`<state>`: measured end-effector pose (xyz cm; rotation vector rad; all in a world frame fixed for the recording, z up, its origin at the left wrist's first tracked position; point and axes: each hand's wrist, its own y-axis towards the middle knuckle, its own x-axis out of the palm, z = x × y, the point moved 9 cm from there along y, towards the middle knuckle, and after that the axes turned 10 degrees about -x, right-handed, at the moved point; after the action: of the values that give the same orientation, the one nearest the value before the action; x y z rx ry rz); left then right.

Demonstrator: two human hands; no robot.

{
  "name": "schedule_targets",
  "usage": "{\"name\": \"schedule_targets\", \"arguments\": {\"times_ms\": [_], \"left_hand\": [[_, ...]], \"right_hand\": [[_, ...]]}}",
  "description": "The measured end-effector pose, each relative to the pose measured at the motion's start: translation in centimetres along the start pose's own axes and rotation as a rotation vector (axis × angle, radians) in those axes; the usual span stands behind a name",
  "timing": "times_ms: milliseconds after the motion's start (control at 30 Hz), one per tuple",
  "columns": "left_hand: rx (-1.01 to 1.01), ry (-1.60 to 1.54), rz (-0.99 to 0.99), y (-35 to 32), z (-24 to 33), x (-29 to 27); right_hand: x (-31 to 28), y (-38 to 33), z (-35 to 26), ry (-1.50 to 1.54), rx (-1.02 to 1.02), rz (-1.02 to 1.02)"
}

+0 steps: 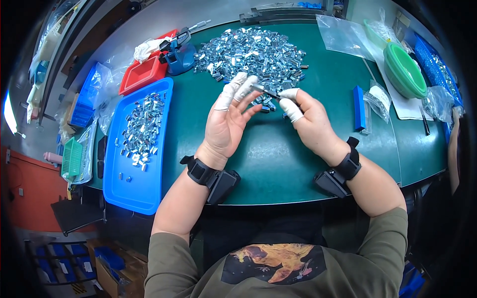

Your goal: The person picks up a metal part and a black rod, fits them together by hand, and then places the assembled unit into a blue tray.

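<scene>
Both hands are hovering over the green desk [278,164], just in front of the pile of shiny metal clips [253,49]. The left hand [228,121] is standing palm-up with fingers spread and loosely open, its white-capped fingertips [237,85] touching one end of a thin dark metal piece [268,92]. The right hand [308,121] is curling inward, its grip pinched shut on the other end of that piece between capped thumb and forefinger. Black straps with boxy units are sitting on both wrists.

The clips are small, angular and glossy, heaped loosely. Left of the pile, a flat blue plastic tray [136,188] is carrying a thinner scatter of them, reaching the desk's near edge. Right of the pile, green plastic bowls [405,69] are nesting together. Between pile and near edge, the smooth mat is lying open around the hands.
</scene>
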<state>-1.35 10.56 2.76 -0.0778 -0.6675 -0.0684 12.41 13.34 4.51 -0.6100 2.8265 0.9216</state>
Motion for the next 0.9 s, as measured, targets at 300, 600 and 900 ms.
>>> {"name": "schedule_targets", "arguments": {"times_ms": [300,600,900], "left_hand": [[-0.022,0.0,0.047,0.1,-0.1,-0.6],[-0.024,0.096,0.092,0.1,-0.1,-1.7],[0.052,0.049,0.052,-0.1,0.2,0.2]], "right_hand": [[0.0,0.1,0.1,-0.075,-0.014,-0.016],[0.0,0.1,0.2,-0.014,0.04,-0.033],[0.0,0.1,0.5,-0.034,0.006,-0.052]]}}
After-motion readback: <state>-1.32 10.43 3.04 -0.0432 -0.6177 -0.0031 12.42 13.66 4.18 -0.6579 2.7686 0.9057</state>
